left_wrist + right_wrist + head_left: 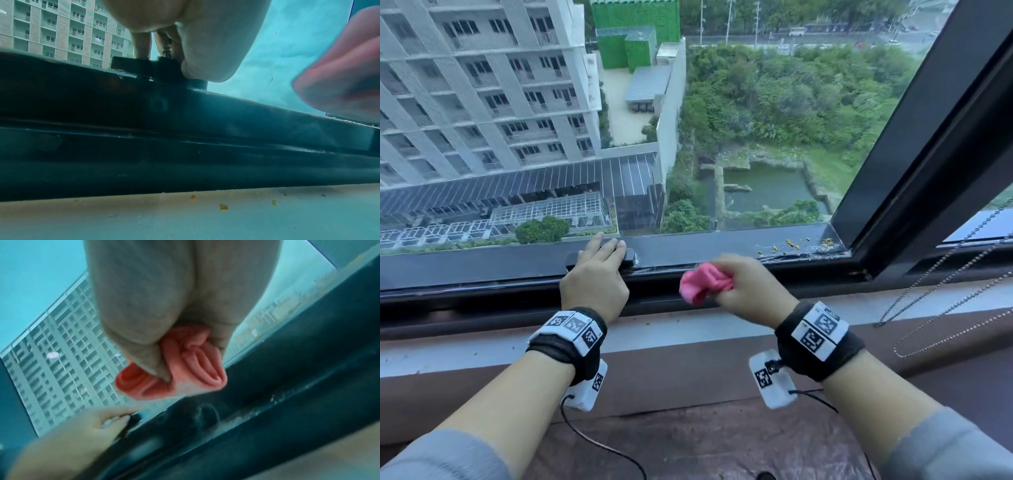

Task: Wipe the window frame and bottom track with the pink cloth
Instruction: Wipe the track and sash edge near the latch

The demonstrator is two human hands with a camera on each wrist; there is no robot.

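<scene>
My right hand grips the bunched pink cloth just above the bottom track, right of centre. In the right wrist view, folds of the cloth bulge out between thumb and fingers. My left hand lies over the black window handle on the bottom window frame. In the left wrist view the fingers come down behind the handle while the thumb presses its near side. The dark vertical frame post rises at the right.
Yellow crumbs and grit lie in the frame's right corner. A bead chain hangs over the sill at the right. A pale grey ledge and a brown wooden sill lie below the track; crumbs dot the ledge.
</scene>
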